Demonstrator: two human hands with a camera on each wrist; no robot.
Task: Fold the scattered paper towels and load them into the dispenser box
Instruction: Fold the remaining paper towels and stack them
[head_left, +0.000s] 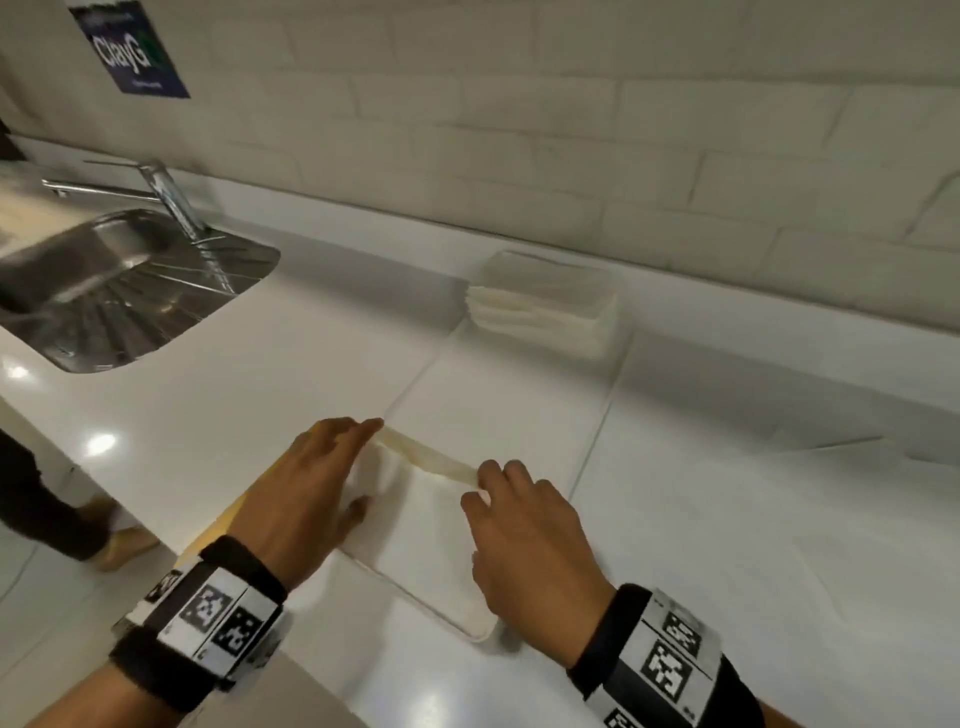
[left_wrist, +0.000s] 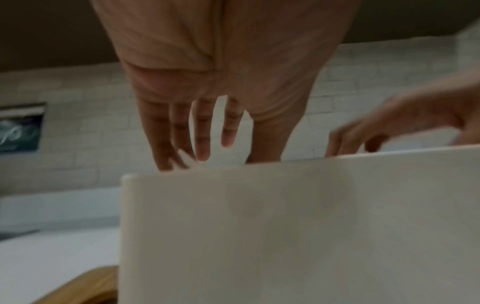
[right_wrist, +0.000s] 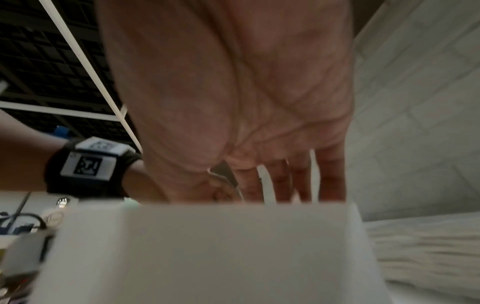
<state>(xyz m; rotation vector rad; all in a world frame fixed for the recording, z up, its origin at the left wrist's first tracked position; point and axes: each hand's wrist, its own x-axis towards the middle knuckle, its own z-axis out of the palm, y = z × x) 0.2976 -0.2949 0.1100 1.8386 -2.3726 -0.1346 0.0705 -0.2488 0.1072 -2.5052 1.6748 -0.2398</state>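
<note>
At six o'clock on the counter (head_left: 260, 374), the dispenser box (head_left: 415, 525) is steadied from both ends, seemingly so towels can be pressed down. The left hand (head_left: 306, 493) is laid at nine o'clock, the right hand (head_left: 524, 540) at three, fingers straight and slightly apart. A folded towel stack (head_left: 545, 306) waits at one o'clock. "ClayG" is read on the wall sign (head_left: 130, 49).

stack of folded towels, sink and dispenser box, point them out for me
stack of folded towels (head_left: 545, 306), head view, front edge of the layers.
sink (head_left: 104, 291), head view, steel basin.
dispenser box (head_left: 431, 551), head view, paper inside its opening.
</note>
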